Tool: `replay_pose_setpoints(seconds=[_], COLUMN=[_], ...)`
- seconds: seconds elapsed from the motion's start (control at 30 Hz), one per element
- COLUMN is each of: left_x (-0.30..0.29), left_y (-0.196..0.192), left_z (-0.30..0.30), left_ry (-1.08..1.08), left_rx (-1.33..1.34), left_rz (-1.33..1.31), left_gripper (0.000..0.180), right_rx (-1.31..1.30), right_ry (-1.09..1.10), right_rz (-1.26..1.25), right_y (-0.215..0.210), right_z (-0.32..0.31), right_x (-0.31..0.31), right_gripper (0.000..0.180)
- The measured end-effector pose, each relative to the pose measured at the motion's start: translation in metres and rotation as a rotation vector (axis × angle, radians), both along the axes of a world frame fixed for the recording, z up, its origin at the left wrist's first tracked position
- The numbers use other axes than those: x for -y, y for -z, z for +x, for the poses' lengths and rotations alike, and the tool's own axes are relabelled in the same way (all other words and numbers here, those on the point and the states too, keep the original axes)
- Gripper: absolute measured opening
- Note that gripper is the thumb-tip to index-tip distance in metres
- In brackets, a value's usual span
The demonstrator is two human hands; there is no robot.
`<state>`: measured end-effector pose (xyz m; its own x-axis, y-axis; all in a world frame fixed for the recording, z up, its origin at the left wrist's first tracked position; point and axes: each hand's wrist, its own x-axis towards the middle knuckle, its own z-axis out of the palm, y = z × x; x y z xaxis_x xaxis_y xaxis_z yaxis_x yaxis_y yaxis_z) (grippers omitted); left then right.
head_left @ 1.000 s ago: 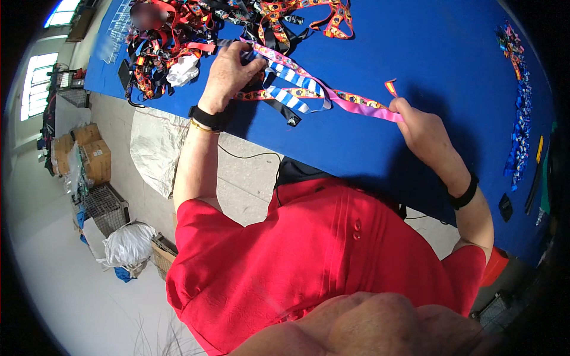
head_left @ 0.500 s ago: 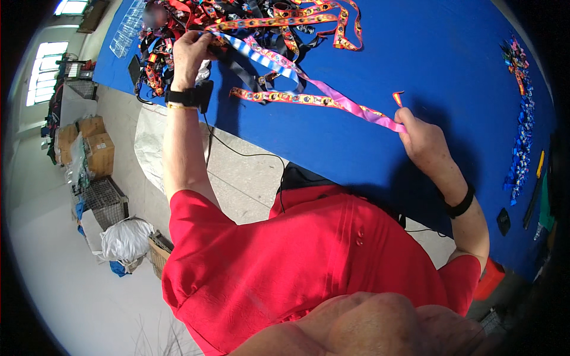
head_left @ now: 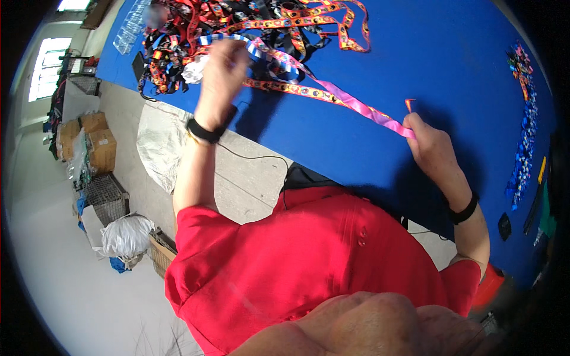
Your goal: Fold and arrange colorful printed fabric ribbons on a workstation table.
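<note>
My right hand (head_left: 432, 142) is closed on the ends of a pink ribbon (head_left: 356, 105) and a red-and-yellow patterned ribbon (head_left: 285, 88), a short tip of which sticks out above the fist. Both stretch leftward across the blue table (head_left: 332, 139). My left hand (head_left: 224, 74) hovers by the near edge of a tangled ribbon heap (head_left: 193, 26), its fingers smeared by motion. A blue-and-white striped ribbon (head_left: 255, 51) lies just beyond it, crossing the pink one. Whether the left fingers touch any ribbon cannot be made out.
A long row of small blue and multicoloured pieces (head_left: 525, 139) runs down the table's right side, near a yellow tool (head_left: 541, 169) and a black tag-like piece (head_left: 504, 226). Clear plastic packaging (head_left: 130, 29) lies at the far left. Cardboard boxes (head_left: 101, 148) stand on the floor.
My left hand has come off the striped ribbon's end and moved right and nearer, now blurred. My right hand keeps its hold on the ribbons, shifted slightly in the picture with the whole scene.
</note>
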<state>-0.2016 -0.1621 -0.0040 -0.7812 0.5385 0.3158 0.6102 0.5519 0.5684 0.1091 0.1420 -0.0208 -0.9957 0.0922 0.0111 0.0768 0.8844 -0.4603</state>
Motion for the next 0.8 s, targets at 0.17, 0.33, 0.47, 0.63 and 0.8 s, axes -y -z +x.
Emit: replay_pose_setpoints(seconds=[0.17,0.33,0.47,0.63,0.8], left_x=[-0.050,-0.077,-0.088,-0.083,-0.068], left_y=[-0.012,0.005,0.018,0.025,0.023], left_z=[0.142,0.196,0.202,0.194,0.179], left_ry=[0.509,0.654,0.603,0.594,0.482], left_rx=[-0.022,0.046,-0.001,-0.087,-0.096], left_rz=[-0.116,-0.154,-0.291,-0.413,-0.512], left_gripper=[0.053,0.065,0.071,0.072,0.077], right_rx=[0.083,0.154,0.202,0.102,0.057], right_ry=[0.030,0.074,0.137,0.270,0.368], right_rz=[0.090,0.037,-0.014,0.099,0.062], right_y=[-0.008,-0.020,-0.028,-0.017,-0.013], right_z=[0.008,0.038,0.067,0.108,0.127], right_x=[0.004,0.009,0.011,0.002,-0.012], right_gripper=[0.015,0.015,0.015,0.013,0.007])
